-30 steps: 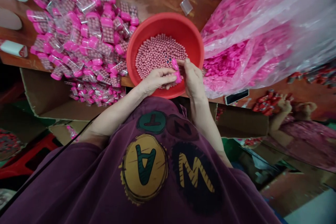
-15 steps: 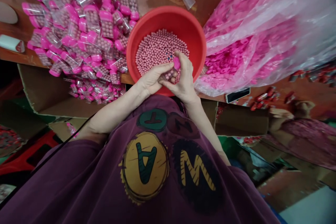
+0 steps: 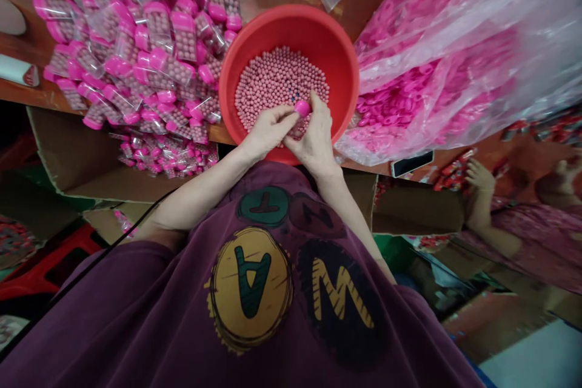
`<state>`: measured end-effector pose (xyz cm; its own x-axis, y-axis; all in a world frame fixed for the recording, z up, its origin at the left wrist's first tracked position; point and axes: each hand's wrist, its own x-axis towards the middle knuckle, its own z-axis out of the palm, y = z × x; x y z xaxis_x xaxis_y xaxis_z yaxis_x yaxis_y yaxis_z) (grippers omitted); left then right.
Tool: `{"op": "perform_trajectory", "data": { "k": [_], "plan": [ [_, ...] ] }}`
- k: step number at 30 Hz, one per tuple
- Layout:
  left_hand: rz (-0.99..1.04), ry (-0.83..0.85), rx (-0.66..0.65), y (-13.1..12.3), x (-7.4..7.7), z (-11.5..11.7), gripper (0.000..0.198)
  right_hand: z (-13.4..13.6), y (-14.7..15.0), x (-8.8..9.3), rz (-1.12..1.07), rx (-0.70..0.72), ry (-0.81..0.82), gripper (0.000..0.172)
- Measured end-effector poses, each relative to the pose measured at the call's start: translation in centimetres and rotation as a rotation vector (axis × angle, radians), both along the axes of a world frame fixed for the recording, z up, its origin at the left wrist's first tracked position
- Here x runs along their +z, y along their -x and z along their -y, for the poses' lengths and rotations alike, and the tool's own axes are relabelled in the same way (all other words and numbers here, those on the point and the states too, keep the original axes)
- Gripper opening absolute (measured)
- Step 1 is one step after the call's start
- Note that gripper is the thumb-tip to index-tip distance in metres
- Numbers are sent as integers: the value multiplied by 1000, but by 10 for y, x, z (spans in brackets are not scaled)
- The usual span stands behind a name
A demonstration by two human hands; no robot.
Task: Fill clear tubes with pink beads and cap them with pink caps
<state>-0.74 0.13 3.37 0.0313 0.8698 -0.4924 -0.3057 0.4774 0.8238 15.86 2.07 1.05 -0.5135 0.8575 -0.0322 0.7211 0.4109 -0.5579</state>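
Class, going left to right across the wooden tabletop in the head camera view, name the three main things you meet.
Pink-capped clear bottles of beads → red plastic basin of pink beads → clear plastic bag of pink lids

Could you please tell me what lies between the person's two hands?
In the head view, a pink bottle cap sits between the left hand and right hand, above the beads in the red basin.
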Motion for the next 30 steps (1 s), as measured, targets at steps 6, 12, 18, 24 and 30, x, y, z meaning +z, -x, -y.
{"op": "perform_trajectory", "data": {
  "k": [6,12,18,24,30],
  "plan": [
    [30,82,4,-6,6,-2,37,-4,2,9,143,13,75,61],
    [-48,239,26,-16,7,4,43,-5,9,27,328,101,83,39],
    [-147,462,-42,-18,-8,11,47,9,15,13,395,142,159,45],
    [-356,240,-21,-9,-31,-2,25,12,10,-30,-4,11,337,84],
    [-1038,-383,195,85,-34,-26,34,9,-17,-58,-37,-20,279,66]
  ]
}}
